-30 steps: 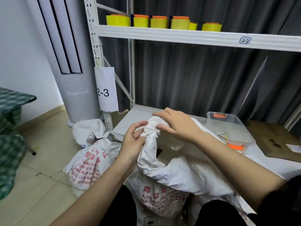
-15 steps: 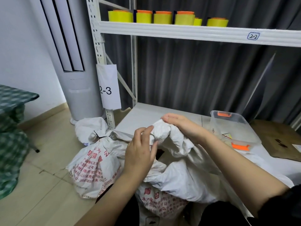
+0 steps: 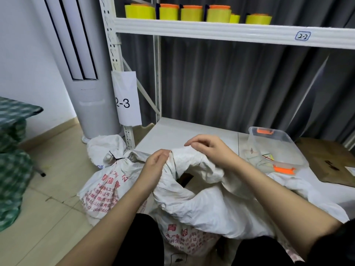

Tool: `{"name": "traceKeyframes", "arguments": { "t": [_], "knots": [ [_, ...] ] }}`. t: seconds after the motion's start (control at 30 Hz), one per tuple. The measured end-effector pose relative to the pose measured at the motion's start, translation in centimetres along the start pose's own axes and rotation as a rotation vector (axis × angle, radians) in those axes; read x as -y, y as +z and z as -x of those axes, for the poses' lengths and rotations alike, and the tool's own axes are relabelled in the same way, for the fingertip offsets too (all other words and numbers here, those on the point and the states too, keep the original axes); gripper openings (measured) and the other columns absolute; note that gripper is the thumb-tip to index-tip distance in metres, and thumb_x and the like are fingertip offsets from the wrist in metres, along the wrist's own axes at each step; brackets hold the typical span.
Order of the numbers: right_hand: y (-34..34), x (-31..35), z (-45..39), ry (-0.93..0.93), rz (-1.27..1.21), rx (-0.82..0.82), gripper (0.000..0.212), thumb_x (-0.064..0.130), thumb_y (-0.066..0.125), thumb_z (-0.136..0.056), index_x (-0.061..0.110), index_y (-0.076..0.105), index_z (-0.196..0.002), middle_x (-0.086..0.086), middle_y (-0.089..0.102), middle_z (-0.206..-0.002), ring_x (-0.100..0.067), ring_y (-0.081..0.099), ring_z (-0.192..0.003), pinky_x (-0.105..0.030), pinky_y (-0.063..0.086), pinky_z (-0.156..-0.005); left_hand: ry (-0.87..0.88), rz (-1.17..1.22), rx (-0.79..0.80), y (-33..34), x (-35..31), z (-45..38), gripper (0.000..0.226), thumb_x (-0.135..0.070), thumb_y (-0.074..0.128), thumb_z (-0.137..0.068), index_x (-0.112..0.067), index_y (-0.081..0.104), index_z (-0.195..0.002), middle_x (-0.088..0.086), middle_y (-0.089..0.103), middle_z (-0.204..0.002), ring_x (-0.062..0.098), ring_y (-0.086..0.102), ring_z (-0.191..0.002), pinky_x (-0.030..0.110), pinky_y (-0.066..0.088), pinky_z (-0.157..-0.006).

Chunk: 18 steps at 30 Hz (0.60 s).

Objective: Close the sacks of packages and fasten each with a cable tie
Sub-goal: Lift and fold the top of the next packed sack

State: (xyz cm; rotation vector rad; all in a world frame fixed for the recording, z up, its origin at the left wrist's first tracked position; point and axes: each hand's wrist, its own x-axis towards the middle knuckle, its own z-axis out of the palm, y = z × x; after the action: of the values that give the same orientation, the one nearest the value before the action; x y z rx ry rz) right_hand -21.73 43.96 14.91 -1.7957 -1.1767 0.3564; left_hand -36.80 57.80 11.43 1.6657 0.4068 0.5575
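Between the person's knees, at the near edge of the floor, stands a white woven sack point(image 3: 201, 204) with red print, its mouth partly gathered but gaping so that a dark opening shows inside. Both hands work at its bunched rim. The left hand point(image 3: 153, 167) has its fingers curled round the gathered cloth on the left side of the mouth, while the right hand point(image 3: 211, 148) pinches the top of the same rim between thumb and curled fingers, just beside the left. To the left on the floor leans a second sack point(image 3: 103, 187), its neck already cinched by a black cable tie point(image 3: 116, 158). Right of the hands, on the low white shelf board point(image 3: 184, 131) of the rack, sits a clear plastic box point(image 3: 276, 148) with orange clips; what lies in it is too small to tell. Beyond, a paper label point(image 3: 126, 98) reading 2-3 hangs on the rack post, and yellow rolls point(image 3: 192, 14) line the upper shelf's front edge.
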Motion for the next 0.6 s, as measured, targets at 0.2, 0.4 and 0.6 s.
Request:
{"name": "traceKeyframes", "arguments": {
  "t": [0.2, 0.4, 0.6],
  "knots": [
    [0.6, 0.8, -2.6, 0.162, -0.347, 0.120, 0.015, 0.005, 0.052, -0.096, 0.015, 0.063, -0.097, 0.003, 0.055, -0.058, -0.007, 0.049, -0.051, -0.017, 0.040, -0.051, 0.508, -0.887, -0.132, 0.9, -0.1, -0.4, 0.055, -0.052, 0.040, -0.085, -0.017, 0.049, -0.126, 0.001, 0.056, -0.115, 0.018, 0.056, -0.101, 0.034, 0.047, -0.080],
    [1.4, 1.5, -0.5, 0.093, 0.311, -0.093, 0.039, 0.046, 0.047, -0.096, 0.037, 0.042, -0.134, 0.011, 0.055, -0.116, -0.008, 0.057, -0.093, -0.029, 0.045, -0.080, 0.405, -1.093, -0.126, 0.1, 0.2, -2.6, 0.035, -0.046, 0.033, -0.096, -0.016, 0.046, -0.110, 0.004, 0.061, -0.087, 0.028, 0.061, -0.075, 0.033, 0.037, -0.056],
    [1.5, 0.7, 0.8, 0.049, 1.039, -0.095, 0.055, 0.056, 0.035, -0.097, 0.035, 0.025, -0.146, 0.000, 0.056, -0.125, -0.024, 0.060, -0.103, -0.035, 0.045, -0.077, 0.014, -0.429, 0.039, -0.4, 0.6, -4.1, 0.032, -0.040, 0.044, -0.097, -0.015, 0.064, -0.094, 0.000, 0.067, -0.090, 0.019, 0.061, -0.088, 0.032, 0.045, -0.078]
  ]
}}
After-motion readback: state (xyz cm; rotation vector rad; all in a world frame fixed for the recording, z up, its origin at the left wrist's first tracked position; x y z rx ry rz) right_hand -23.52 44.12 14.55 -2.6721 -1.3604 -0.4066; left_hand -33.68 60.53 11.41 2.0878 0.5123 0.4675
